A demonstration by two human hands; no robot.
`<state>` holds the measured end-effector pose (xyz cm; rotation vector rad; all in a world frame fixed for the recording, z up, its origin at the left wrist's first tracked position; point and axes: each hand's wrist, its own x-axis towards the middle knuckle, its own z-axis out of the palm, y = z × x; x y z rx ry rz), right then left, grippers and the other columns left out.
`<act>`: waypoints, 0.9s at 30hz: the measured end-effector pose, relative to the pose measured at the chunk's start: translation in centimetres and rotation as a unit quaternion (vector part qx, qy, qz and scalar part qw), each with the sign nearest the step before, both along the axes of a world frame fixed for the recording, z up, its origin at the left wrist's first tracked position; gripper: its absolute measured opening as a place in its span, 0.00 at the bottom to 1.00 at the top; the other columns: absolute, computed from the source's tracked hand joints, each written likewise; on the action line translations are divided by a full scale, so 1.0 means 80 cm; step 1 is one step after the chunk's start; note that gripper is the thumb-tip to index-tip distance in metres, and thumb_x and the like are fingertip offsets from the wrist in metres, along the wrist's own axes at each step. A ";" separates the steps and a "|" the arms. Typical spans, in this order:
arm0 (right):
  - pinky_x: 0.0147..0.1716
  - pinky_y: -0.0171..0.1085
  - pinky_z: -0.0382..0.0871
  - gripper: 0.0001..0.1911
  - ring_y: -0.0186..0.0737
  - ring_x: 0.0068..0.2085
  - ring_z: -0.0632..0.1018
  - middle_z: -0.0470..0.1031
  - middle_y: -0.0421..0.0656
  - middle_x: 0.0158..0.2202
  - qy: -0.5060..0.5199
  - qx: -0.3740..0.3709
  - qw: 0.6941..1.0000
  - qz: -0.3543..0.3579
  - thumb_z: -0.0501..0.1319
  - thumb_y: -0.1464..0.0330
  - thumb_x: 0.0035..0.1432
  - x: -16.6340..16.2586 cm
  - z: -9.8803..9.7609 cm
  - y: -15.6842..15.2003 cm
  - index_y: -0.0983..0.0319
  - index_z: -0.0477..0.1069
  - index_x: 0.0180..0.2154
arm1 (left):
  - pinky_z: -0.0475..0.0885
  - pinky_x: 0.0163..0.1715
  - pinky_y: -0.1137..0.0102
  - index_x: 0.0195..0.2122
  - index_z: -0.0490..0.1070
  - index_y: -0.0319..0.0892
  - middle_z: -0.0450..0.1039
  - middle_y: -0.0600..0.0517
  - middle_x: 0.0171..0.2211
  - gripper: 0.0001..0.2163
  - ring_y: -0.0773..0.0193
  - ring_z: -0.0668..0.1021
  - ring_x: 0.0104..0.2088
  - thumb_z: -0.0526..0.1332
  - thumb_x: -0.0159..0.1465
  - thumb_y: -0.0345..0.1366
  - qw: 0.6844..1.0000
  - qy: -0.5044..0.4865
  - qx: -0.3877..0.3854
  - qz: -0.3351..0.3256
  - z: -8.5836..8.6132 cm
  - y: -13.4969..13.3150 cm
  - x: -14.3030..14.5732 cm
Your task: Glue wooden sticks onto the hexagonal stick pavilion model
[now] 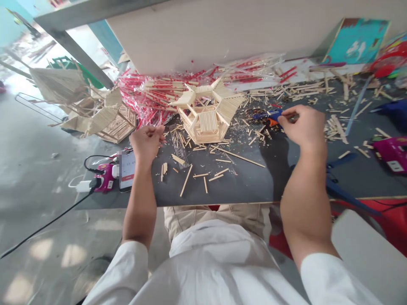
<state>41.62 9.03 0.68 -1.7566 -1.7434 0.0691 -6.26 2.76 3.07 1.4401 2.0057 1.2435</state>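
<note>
My left hand [148,143] is raised over the left part of the table, fingers curled together; anything in them is too small to make out. To the right, my right hand [303,123] has its thumb and fingers pinched at the near end of a blue tool with an orange part [266,115]. Whether they grip that tool is unclear. Between the hands stands a small pavilion-like model [208,122] of thin wooden sticks, with a slatted, flared roof open at the top. Loose short sticks [200,175] and one longer stick [243,157] lie in front of it.
Behind the model are plastic-wrapped bundles of red-tipped sticks [152,91]. Another stick model [104,112] stands at left. A phone [127,169] and magenta power adapter [104,178] sit near the left edge; a second magenta block [392,154] is at right. Wood scraps cover the back.
</note>
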 end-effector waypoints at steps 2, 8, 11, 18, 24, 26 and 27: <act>0.49 0.40 0.72 0.09 0.44 0.36 0.78 0.83 0.51 0.37 -0.021 -0.010 1.000 -0.003 0.71 0.69 0.56 -0.004 -0.004 0.004 0.62 0.83 0.40 | 0.78 0.25 0.71 0.37 0.76 0.42 0.81 0.49 0.29 0.12 0.63 0.83 0.26 0.62 0.67 0.46 1.000 0.009 0.011 -0.008 0.003 0.006 -0.006; 0.48 0.42 0.70 0.09 0.44 0.33 0.75 0.82 0.51 0.38 -0.004 0.005 1.000 -0.008 0.66 0.64 0.61 -0.014 -0.006 0.004 0.61 0.82 0.40 | 0.81 0.34 0.65 0.45 0.71 0.43 0.81 0.46 0.37 0.08 0.60 0.84 0.33 0.57 0.66 0.35 0.999 0.005 0.040 -0.024 0.033 0.043 -0.064; 0.47 0.43 0.69 0.08 0.45 0.34 0.75 0.82 0.50 0.37 -0.001 0.001 1.000 -0.009 0.66 0.63 0.61 -0.015 -0.008 0.005 0.60 0.82 0.39 | 0.79 0.46 0.55 0.46 0.73 0.43 0.80 0.44 0.43 0.12 0.52 0.83 0.45 0.62 0.60 0.31 0.992 0.124 0.016 -0.010 0.048 0.067 -0.089; 0.45 0.41 0.70 0.11 0.43 0.34 0.76 0.82 0.49 0.36 0.005 0.018 1.000 -0.007 0.65 0.62 0.61 -0.026 -0.014 0.009 0.61 0.82 0.39 | 0.69 0.61 0.57 0.52 0.78 0.42 0.76 0.42 0.57 0.21 0.48 0.75 0.60 0.62 0.57 0.33 0.921 0.350 -0.056 -0.161 0.010 0.156 -0.078; 0.44 0.42 0.71 0.12 0.42 0.32 0.76 0.81 0.50 0.38 0.013 0.019 1.000 0.012 0.64 0.61 0.62 -0.032 -0.018 0.010 0.62 0.82 0.40 | 0.65 0.53 0.71 0.39 0.79 0.42 0.83 0.51 0.41 0.12 0.63 0.76 0.56 0.60 0.63 0.44 0.931 0.310 -0.072 -0.177 -0.023 0.193 -0.079; 0.44 0.42 0.72 0.15 0.43 0.34 0.78 0.82 0.50 0.39 0.033 0.015 0.999 0.017 0.62 0.58 0.64 -0.035 -0.017 0.009 0.62 0.81 0.43 | 0.67 0.52 0.67 0.32 0.77 0.46 0.82 0.50 0.38 0.07 0.58 0.77 0.55 0.64 0.62 0.42 0.943 0.288 -0.055 -0.157 -0.022 0.192 -0.080; 0.44 0.43 0.73 0.18 0.44 0.34 0.79 0.82 0.49 0.40 0.045 0.014 0.999 0.019 0.61 0.57 0.66 -0.036 -0.016 0.008 0.62 0.79 0.47 | 0.67 0.51 0.65 0.31 0.77 0.47 0.82 0.49 0.37 0.05 0.56 0.77 0.53 0.65 0.61 0.40 0.946 0.285 -0.050 -0.148 -0.018 0.190 -0.079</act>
